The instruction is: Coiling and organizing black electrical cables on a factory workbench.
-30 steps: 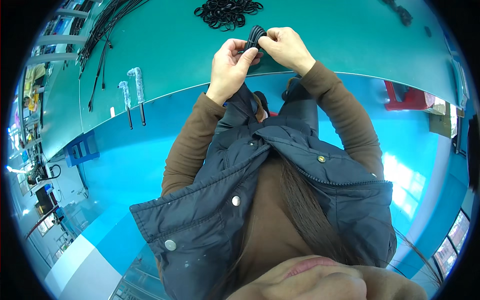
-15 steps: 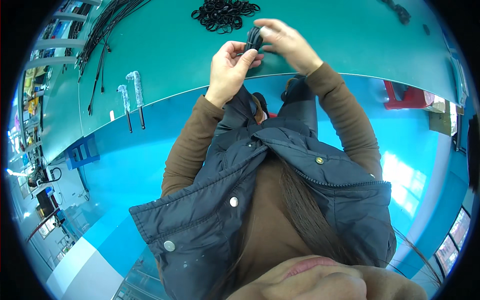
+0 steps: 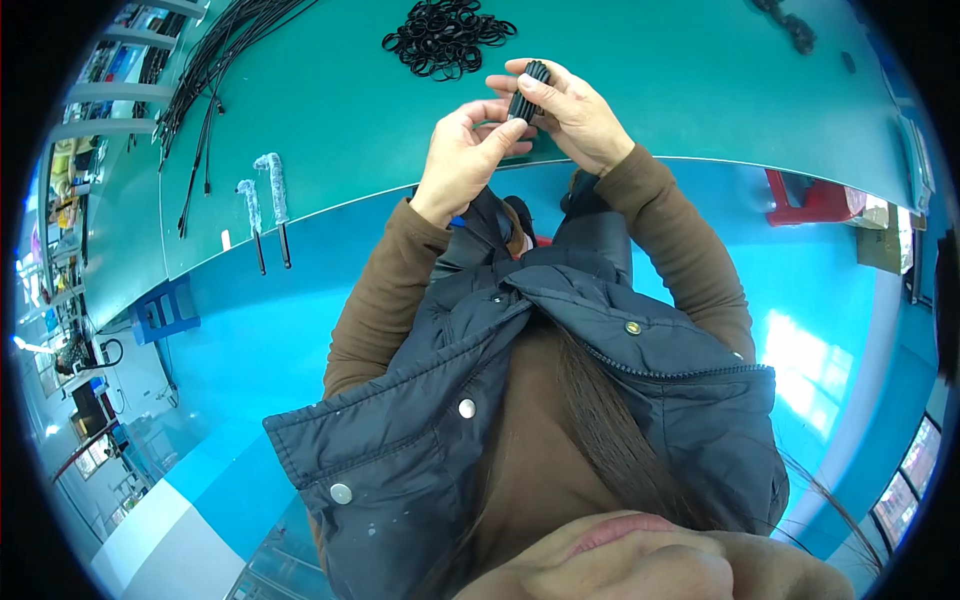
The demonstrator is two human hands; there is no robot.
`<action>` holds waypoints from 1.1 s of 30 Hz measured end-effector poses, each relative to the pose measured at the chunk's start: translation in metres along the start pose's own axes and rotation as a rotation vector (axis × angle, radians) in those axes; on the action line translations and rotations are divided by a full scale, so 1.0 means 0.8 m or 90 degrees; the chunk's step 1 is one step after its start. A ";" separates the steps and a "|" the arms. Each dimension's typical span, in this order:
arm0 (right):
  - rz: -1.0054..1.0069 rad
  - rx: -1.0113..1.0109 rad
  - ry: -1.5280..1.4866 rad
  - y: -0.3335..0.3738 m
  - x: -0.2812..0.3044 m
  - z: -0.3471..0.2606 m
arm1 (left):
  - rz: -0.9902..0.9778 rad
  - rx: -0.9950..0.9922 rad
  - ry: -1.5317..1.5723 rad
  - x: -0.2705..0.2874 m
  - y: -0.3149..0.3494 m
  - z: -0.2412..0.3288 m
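A black cable, coiled into a short tight bundle [image 3: 530, 90], is held between my two hands above the green table. My left hand [image 3: 470, 150] pinches its lower end between thumb and fingers. Around the upper end are the fingers and thumb of my right hand [image 3: 580, 115]. Beyond my hands, a pile of small black bands [image 3: 448, 38] lies on the table. Parts of the bundle are hidden behind my fingers.
Long black cables [image 3: 205, 95] lie loose on the green table [image 3: 330, 110] at the far left. Two dark-handled tools with wrapped heads [image 3: 270, 190] overhang its near edge. A dark bundle [image 3: 797, 30] lies at the far right. A red stool [image 3: 805, 200] stands on the blue floor.
My right hand has come in from beside the bundle and closed on its upper end. The bundle has shifted slightly right and nearer, with my left hand still on it.
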State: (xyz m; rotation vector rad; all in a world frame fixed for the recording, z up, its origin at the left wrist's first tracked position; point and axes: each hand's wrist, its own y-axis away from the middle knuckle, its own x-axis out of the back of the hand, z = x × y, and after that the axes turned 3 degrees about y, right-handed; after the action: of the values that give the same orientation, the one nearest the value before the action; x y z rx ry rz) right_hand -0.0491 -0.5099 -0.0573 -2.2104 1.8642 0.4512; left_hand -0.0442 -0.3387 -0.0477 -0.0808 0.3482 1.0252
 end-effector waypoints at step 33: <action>-0.034 -0.027 0.128 0.006 0.006 -0.012 | -0.069 0.115 0.094 0.005 -0.009 -0.007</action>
State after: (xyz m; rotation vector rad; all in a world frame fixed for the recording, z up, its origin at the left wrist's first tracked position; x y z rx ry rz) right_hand -0.0518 -0.5188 -0.0498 -2.4065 1.9022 0.2701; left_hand -0.0376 -0.3404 -0.0551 -0.0119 0.5630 0.8792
